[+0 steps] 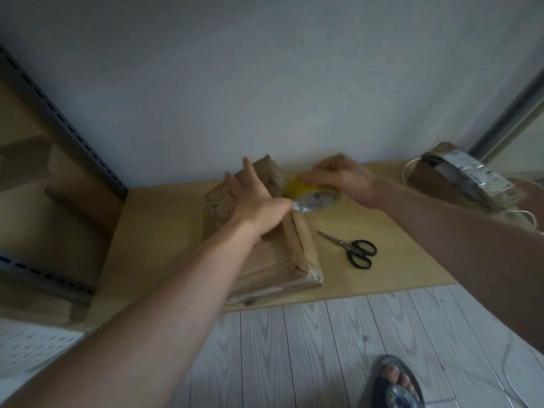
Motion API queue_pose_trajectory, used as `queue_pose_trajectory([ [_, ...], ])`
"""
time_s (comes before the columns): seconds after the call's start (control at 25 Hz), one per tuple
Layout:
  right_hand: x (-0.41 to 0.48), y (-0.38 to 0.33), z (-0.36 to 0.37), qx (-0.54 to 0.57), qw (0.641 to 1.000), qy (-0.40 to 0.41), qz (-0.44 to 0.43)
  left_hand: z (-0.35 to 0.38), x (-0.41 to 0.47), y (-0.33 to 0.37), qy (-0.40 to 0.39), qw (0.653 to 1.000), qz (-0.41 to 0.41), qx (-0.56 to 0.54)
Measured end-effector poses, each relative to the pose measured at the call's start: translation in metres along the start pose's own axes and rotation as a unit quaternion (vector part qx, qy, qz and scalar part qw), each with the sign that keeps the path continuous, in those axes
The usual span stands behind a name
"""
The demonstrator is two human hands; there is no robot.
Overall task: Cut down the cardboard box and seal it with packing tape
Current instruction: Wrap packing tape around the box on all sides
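A flattened brown cardboard box [282, 260] lies on the low wooden board [164, 231], with one flap standing up at its far end. My left hand [253, 198] presses on the box's far part with straight fingers, and its thumb touches the tape's free end. Beside the box, my right hand [338, 175] grips a roll of yellow packing tape [312, 197] from above. Black-handled scissors [353, 248] lie on the board, right of the box and clear of both hands.
A second taped brown box [459, 184] with a white cord sits at the board's right end by the wall. Metal shelving [59, 122] stands on the left. Grey plank floor [294, 348] lies in front, with my sandalled foot [394, 381] at the bottom.
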State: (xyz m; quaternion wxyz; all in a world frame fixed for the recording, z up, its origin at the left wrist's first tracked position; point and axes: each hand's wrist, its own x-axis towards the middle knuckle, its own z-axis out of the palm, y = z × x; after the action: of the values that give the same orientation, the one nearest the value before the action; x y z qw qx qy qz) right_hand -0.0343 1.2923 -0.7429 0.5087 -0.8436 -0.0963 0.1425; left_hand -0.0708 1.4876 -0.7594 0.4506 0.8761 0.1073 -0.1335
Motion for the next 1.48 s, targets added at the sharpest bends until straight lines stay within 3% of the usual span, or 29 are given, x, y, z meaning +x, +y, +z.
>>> queue_pose_trajectory([
  [0.08,0.011,-0.026,-0.004,0.085,0.995,0.031,-0.034,-0.019,0.008,-0.011,0.016,0.975,-0.007,-0.223],
  [0.12,0.015,-0.037,0.001,0.089,0.995,0.024,-0.044,-0.024,0.009,-0.022,0.015,0.961,-0.008,-0.275],
  [0.36,0.029,-0.063,0.044,-0.018,0.998,0.009,-0.059,-0.032,0.029,-0.052,-0.043,0.985,0.141,-0.088],
  [0.52,0.023,-0.059,0.038,-0.028,0.999,0.016,-0.017,-0.031,0.051,-0.057,-0.071,0.982,0.171,0.027],
  [0.68,0.019,-0.078,0.012,-0.157,0.986,0.036,-0.036,-0.046,0.036,-0.05,-0.099,0.976,0.133,0.14],
  [0.88,0.0,-0.064,-0.03,-0.236,0.971,0.027,-0.025,-0.046,0.031,-0.045,-0.103,0.978,0.113,0.144],
  [1.08,-0.018,-0.025,-0.039,-0.408,0.912,0.033,-0.023,-0.048,0.032,-0.041,-0.106,0.971,0.117,0.179],
  [1.48,-0.021,0.028,-0.014,-0.394,0.916,0.054,-0.053,-0.052,0.023,-0.039,-0.117,0.976,0.09,0.158],
])
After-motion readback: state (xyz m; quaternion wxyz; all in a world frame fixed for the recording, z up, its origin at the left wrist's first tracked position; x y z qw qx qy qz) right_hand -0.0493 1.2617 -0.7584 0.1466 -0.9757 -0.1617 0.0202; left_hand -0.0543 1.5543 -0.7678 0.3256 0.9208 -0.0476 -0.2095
